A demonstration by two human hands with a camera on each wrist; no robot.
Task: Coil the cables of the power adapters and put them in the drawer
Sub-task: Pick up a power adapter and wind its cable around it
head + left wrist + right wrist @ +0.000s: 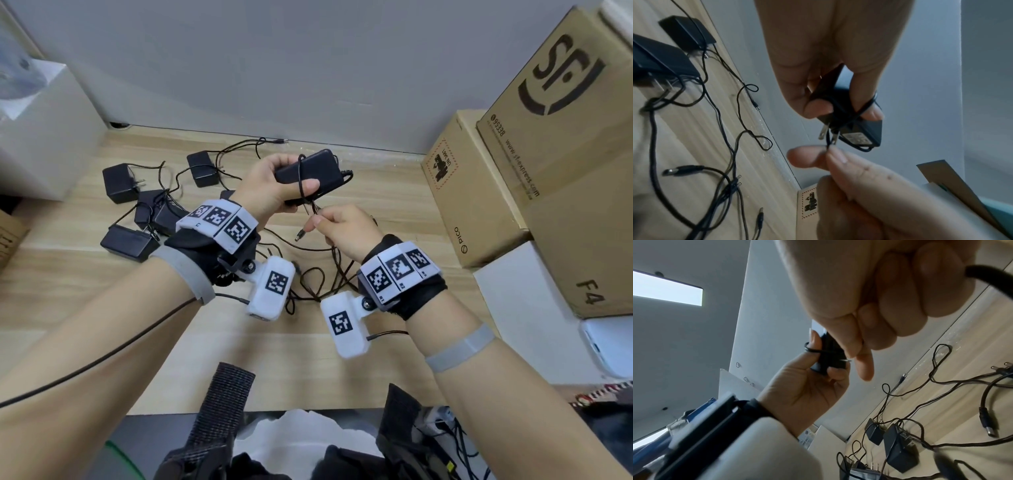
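Note:
My left hand [274, 185] grips a black power adapter [310, 169] above the wooden table, its thin cable wound around the body. In the left wrist view the adapter [859, 128] shows its two metal prongs pointing down. Just below it my right hand [342, 229] pinches the free end of that cable [313, 209] between thumb and forefinger, the barrel plug [300, 235] sticking out to the left. From the right wrist view the adapter [828, 356] sits partly hidden behind my right fingers [861, 340]. No drawer is in view.
Several more black adapters [120, 183] lie on the table [102, 308] at the left with tangled cables [318, 277] spreading under my wrists. Cardboard boxes [479, 192] stack along the right edge. A white box [37, 130] stands at the back left against the wall.

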